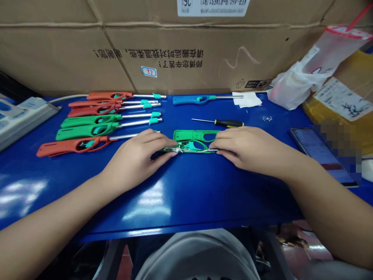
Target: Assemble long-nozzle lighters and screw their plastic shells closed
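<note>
An opened green gas lighter lies across the middle of the blue table, its teal trigger and inner parts exposed. My left hand pinches its left end, where a clear part shows between thumb and fingers. At the right end, my right hand is closed around the metal tube, with the fingertips partly hiding it. Just behind lies a separate green shell half, its right end covered by my right hand. A black and yellow screwdriver rests beyond my right hand, its tip to the left.
Several red lighters and two green lighters lie at left; a blue lighter and white paper lie behind. Small screws, a phone and a plastic bag are at right. A cardboard box walls the back.
</note>
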Tool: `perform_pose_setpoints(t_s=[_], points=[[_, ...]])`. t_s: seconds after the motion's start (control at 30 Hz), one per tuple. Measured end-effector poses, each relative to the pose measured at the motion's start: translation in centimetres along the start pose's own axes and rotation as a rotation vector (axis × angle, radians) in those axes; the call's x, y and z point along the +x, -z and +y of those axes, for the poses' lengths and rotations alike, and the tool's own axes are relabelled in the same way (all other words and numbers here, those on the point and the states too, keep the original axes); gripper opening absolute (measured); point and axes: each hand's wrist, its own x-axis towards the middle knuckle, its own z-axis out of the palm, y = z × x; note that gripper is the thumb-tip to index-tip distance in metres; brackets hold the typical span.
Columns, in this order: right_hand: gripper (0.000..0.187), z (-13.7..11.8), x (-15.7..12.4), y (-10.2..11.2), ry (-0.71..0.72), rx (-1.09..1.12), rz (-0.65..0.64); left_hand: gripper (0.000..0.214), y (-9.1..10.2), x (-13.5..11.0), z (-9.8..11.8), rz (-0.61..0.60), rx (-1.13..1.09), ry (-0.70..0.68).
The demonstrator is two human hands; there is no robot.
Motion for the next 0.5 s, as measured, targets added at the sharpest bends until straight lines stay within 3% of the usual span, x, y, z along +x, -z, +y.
perform_pose_setpoints(t_s=[0.23,0.5], points=[[0.026,0.05,-0.23,-0.06,-0.014,-0.011,-0.009,0.02,-0.87,0.43,-0.77,0.055,-0.072,0.001],[0.027,-0.15,-0.05,0.1,-0.039,0.056,0.027,0.019,-0.33,0.67,-0.68,0.005,-0.066,-0.061]])
